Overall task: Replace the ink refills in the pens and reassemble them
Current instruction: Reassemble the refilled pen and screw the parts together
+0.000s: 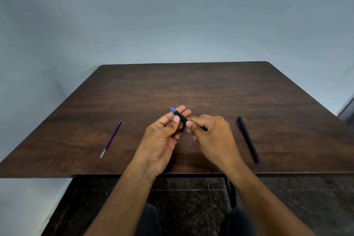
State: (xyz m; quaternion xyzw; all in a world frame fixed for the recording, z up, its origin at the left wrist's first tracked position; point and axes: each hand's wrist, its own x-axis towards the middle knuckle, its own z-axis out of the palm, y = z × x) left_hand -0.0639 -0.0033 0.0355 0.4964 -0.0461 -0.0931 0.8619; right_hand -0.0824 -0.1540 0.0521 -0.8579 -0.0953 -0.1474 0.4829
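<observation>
At the centre of the frame a black pen (180, 117) with a blue tip is held above the table (191, 86), pinched in the grip of the left hand (162, 136) by thumb and fingers, while its rear end is grasped by the curled fingers of the right hand (210, 134). A loose refill (111, 138) (purple, with a pale end) is seen lying at the left of the frame. A second black pen (248, 139) is laid at the right, well apart from the hands.

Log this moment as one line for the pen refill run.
stage: pen in hand | left hand: holds black pen, blue tip away | right hand: pinches its near end | loose refill: table left | second pen: table right
</observation>
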